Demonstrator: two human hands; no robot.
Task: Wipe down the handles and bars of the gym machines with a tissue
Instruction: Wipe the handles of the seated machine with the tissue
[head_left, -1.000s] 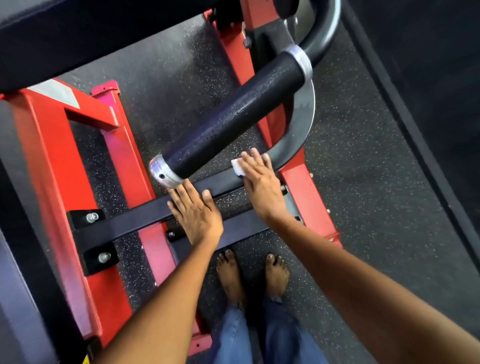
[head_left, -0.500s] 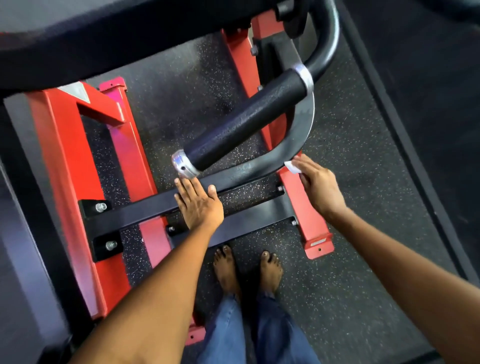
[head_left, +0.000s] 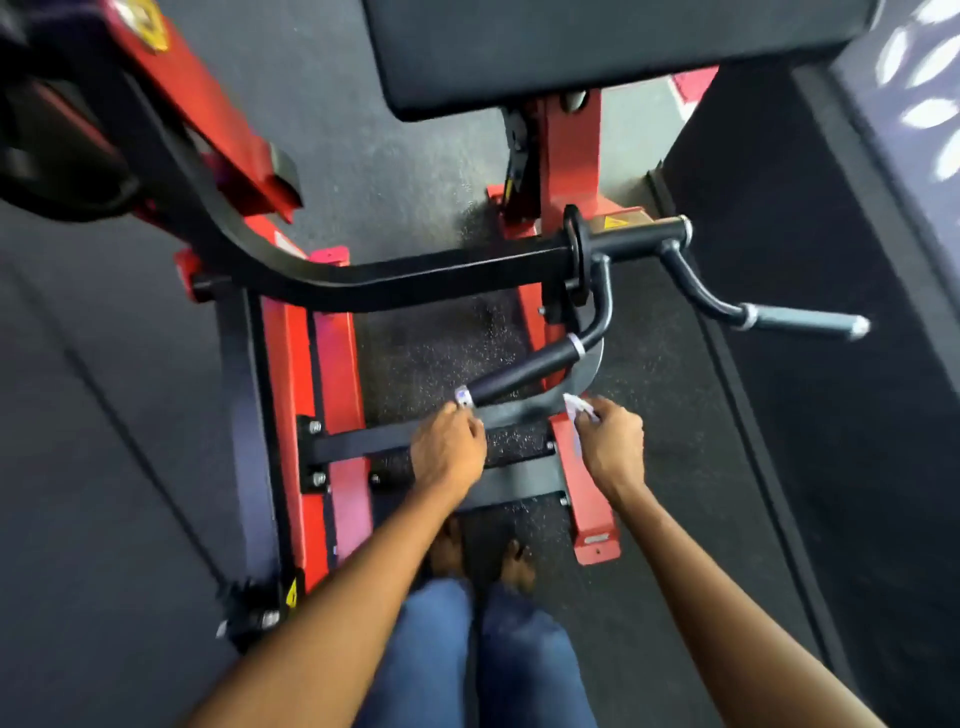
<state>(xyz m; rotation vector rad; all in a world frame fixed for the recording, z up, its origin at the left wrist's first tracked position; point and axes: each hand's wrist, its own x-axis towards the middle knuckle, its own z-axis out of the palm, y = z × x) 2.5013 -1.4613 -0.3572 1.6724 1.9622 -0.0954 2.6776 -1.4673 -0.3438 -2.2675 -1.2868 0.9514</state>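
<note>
White tissue (head_left: 575, 410) is pinched in the right hand (head_left: 613, 447), fingers curled round it, just beside the curved grey bar (head_left: 584, 371) at the near right of the red frame (head_left: 306, 395). Both forearms reach forward and down from the near edge. To its left, the left hand (head_left: 449, 449) lies knuckles-up over the black crossbar (head_left: 358, 444), fingers bent at the near end of the black padded handle (head_left: 519, 375); whether they grip it cannot be told. Farther right, a second handle (head_left: 795, 322) juts out.
</note>
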